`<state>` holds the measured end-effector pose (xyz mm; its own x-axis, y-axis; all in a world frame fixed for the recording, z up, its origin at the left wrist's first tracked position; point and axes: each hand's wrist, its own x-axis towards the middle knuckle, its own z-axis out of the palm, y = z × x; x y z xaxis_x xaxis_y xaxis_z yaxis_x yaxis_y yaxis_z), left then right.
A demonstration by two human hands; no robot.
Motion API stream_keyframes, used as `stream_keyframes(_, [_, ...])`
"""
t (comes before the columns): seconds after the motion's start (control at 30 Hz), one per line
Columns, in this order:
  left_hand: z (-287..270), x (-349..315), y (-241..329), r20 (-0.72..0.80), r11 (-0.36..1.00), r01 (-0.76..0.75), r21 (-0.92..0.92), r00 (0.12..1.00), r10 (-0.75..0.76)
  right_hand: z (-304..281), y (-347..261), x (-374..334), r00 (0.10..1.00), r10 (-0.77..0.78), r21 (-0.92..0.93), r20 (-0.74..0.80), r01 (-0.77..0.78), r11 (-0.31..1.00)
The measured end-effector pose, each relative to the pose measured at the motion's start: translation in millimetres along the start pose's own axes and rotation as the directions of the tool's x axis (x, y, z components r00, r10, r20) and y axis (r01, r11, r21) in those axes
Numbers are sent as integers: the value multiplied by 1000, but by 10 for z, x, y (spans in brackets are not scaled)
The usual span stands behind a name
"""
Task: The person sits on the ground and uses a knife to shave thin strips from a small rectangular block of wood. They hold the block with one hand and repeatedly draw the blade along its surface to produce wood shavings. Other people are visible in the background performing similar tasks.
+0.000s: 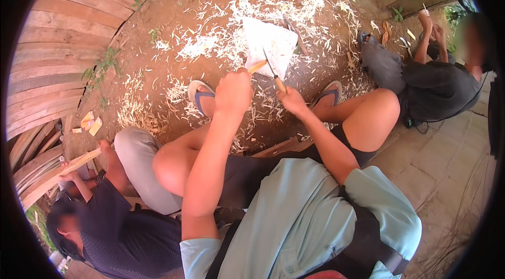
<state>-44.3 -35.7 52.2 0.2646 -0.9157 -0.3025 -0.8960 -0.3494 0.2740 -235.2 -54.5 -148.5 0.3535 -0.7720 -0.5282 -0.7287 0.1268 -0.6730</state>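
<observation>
My left hand [235, 91] is closed around a small piece of yellowish wood [257, 66], whose tip sticks out toward the right. In my right hand [292, 102] I grip a knife [280, 85] by its light wooden handle. Its thin dark blade points up and away, just right of the wood's tip; whether the two touch I cannot tell. Beneath both lies a white sheet or sack [271, 39] on the ground, with shavings around it. The part of the wood inside my left fist is hidden.
Pale wood shavings [310, 5] cover much of the brown dirt. A dark, narrow object [298, 37] lies by the white sheet. Two people sit near me: one at left with a long wooden strip [63, 173], one at right. A plank wall [68, 37] rises at left.
</observation>
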Motion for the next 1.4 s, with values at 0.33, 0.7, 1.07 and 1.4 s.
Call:
stream_keyframes(0.33, [93,-149,-66,38,1000,-22,-6,999,22,-618,-852,-198,742,-411,412,-530,649,640])
stream_keyframes(0.7, [225,-210,-315,-7,995,0,98,1000,1,-1248,-1829,-555,680,-471,179,-562,655,734])
stream_keyframes(1.07, [263,-209,-293,16,999,45,17,999,-45,-1091,-1465,-394,915,-345,62,-211,365,929])
stream_keyframes(1.4, [253,-233,-190,64,996,90,5,994,-90,30,439,32,985,124,-54,120,-118,992])
